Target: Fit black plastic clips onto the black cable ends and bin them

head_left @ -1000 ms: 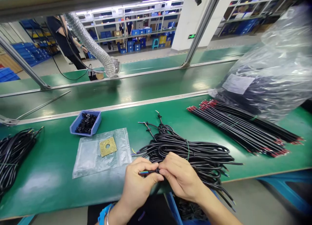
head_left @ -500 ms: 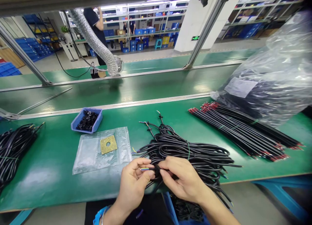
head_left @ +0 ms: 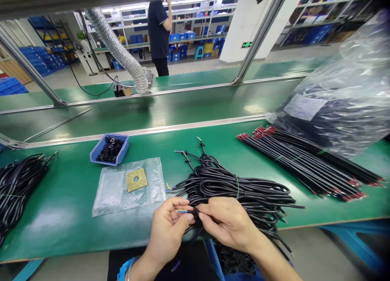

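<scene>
My left hand (head_left: 172,224) pinches the end of a black cable, where thin coloured wires (head_left: 183,211) stick out toward the palm. Against it, my right hand (head_left: 227,220) grips the same cable, fingers and thumb pressed together. A small black part sits on the cable between the fingertips, mostly hidden by them. Beneath and behind both hands lies a tied bundle of black cables (head_left: 246,185). Two of its ends, pointing away from me, carry a small black clip (head_left: 202,145).
A blue bin (head_left: 123,151) of small black parts stands beyond a plastic bag (head_left: 106,191) with a yellow sponge (head_left: 136,180) on it. More coiled cables (head_left: 15,191) lie left. Red-tipped cables (head_left: 292,163) and a large plastic bag (head_left: 344,94) are right. Another blue bin (head_left: 215,258) sits below the edge.
My hands keep nearly the same grip on the cable, with only a slight shift. In the background, a person has moved to the right.
</scene>
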### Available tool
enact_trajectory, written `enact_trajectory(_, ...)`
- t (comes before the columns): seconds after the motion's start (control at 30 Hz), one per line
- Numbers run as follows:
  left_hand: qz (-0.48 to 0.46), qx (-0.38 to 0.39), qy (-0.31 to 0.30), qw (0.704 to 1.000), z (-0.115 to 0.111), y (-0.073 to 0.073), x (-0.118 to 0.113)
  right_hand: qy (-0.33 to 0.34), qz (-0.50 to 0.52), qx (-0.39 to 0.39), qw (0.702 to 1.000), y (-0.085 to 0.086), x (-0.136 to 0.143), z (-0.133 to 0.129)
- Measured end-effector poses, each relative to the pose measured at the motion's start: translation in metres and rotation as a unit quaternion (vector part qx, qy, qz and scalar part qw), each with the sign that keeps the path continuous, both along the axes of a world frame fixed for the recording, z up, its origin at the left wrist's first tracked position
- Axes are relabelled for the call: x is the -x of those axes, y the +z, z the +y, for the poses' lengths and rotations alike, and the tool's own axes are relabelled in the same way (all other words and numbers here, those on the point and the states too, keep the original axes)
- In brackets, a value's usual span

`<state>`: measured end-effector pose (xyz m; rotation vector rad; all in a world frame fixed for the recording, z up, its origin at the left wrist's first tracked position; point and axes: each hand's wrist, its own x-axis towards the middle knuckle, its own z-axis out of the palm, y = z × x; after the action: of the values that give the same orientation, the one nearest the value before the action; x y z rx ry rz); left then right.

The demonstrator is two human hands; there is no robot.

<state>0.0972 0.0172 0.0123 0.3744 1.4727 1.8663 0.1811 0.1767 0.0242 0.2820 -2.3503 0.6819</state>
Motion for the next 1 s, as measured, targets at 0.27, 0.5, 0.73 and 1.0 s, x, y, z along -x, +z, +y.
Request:
enact_trajectory(0.27,0.394,0.051,-0.133,0.908,-0.016,0.006,-0.010,0.052,-0.082,0.081,0.992,0.017,-0.008,0.006)
enact_trajectory(0.5,0.543,0.073,-0.176,0.818,-0.017,-0.014,-0.028,-0.099,-0.131,-0.174,0.971,0.021,0.035,0.000)
enact_trajectory(0.73,0.467,0.016,-0.121,0.876,-0.035,0.013,-0.008,-0.112,-0.134,-0.219,0.960,0.016,0.055,0.005)
enact_trajectory(1.0,0.452,0.184,0.042,0.872,-0.075,0.025,0.070,-0.088,0.016,-0.123,0.988,-0.001,0.031,0.015)
